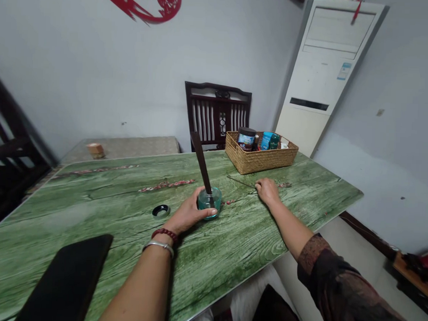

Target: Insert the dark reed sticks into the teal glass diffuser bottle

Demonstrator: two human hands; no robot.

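My left hand is wrapped around a small reed diffuser bottle of clear glass with teal liquid, upright on the table. A bundle of dark reed sticks rises from its mouth, leaning left. To the right, my right hand rests low over the tabletop, its fingers closed at the near end of a thin dark reed stick, which points left toward the bottle. The fingertips are partly hidden. A black ring-shaped cap lies left of my left hand.
A wicker basket holding jars and bottles stands at the back right of the green wood-patterned table. A black flat object lies at the front left. Behind are a dark wooden chair and a small wooden-looking block.
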